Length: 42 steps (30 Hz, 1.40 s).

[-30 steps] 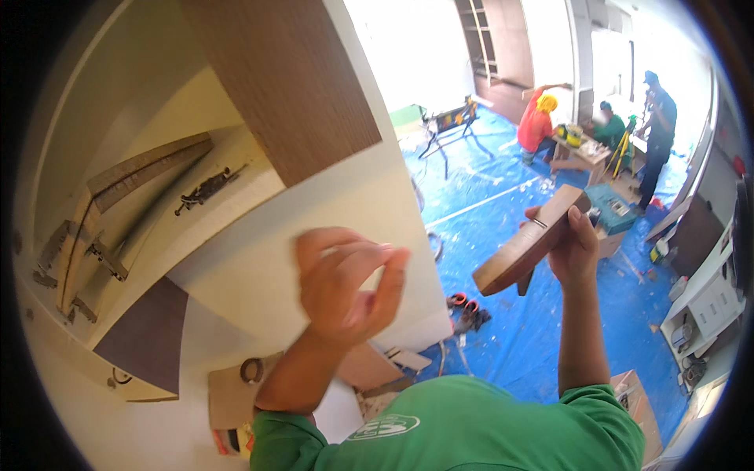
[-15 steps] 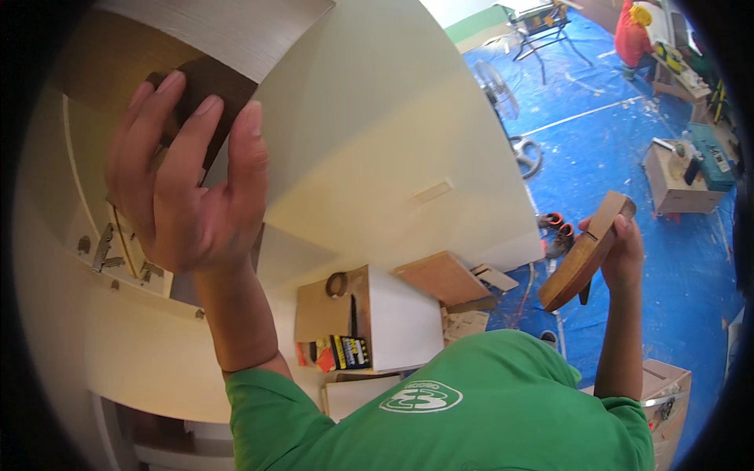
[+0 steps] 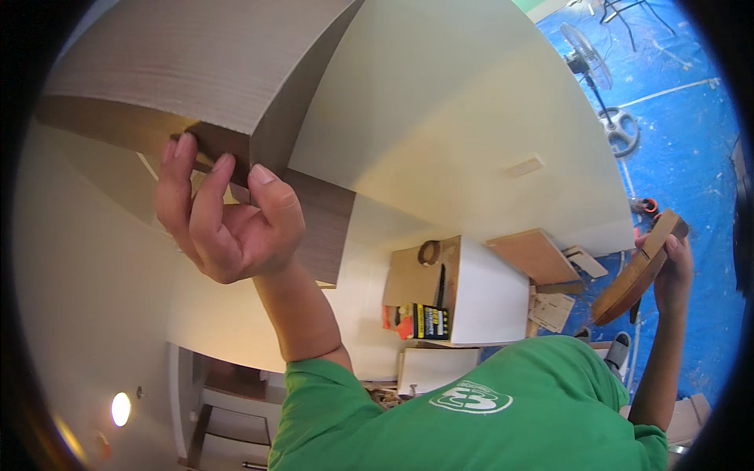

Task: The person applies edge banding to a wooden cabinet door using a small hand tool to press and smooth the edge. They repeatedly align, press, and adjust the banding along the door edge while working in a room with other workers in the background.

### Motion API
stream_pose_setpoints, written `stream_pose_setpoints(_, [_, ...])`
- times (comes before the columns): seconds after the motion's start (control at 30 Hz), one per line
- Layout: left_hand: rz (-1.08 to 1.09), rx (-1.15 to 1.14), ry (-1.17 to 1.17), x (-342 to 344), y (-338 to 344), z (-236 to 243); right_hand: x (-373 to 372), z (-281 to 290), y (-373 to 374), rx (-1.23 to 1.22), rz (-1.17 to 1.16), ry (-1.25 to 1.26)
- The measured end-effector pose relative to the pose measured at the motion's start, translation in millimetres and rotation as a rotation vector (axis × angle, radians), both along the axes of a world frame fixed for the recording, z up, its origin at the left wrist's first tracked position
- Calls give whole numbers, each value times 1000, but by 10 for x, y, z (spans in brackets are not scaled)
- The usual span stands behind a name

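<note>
My left hand (image 3: pixel 236 228) is raised at the upper left, palm up and fingers apart. Its fingertips touch the lower edge of a wood-grain cabinet (image 3: pixel 196 71) near a corner; nothing is held in it. A darker wood-grain panel (image 3: pixel 318 224) shows behind that wrist. On the right, away from the cabinet, my right hand (image 3: pixel 674 271) is closed around a wooden hand plane (image 3: pixel 640 267). The plane is tilted, with its long curved side toward me. A dark piece sticks out below it. Part of the right fingers is hidden behind its body.
A large pale panel (image 3: pixel 463 133) stands ahead. Below it, a white box unit (image 3: pixel 491 290) bears a tape roll (image 3: pixel 429 252) and a black-and-yellow box (image 3: pixel 430 322). Boards (image 3: pixel 534 257) lean beside it. A fan (image 3: pixel 589 59) stands on blue floor sheeting (image 3: pixel 667 157).
The view has shifted, so the cabinet shows larger and more of its front is visible. My left fingers have moved to its lower corner edge. The hand plane stays in my right hand.
</note>
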<state>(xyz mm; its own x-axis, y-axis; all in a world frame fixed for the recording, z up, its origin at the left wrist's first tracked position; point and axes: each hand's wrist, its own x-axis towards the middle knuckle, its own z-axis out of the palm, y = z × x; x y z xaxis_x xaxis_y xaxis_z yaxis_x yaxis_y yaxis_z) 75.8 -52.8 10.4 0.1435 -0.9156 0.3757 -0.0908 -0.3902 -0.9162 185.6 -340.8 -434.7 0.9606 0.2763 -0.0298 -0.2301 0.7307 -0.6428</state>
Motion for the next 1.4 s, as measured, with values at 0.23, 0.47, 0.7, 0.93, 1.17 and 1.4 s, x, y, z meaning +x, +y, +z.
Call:
stream_pose_setpoints(0.23, [-14, -52, -46, 3, -1, -94, 38, -409, 20, -42, 5, 36])
stream_pose_setpoints(0.47, [-35, -60, -3, -69, -10, -89, 92, -565, 18, -70, 58, 9])
stream_pose_setpoints(0.7, [-149, -204, 135, -72, -73, -150, 87, -613, 78, -116, 54, 40])
stream_pose_setpoints(0.93, [-66, -178, 103, -113, -18, -138, 96, -692, 74, -114, 92, 49])
stream_pose_setpoints(1.17, [56, 2, -33, -127, 64, -51, 79, -719, 23, -255, -3, 76])
stream_pose_setpoints(1.4, [93, -45, -61, -157, -51, -14, 92, -758, 4, -303, -28, 62])
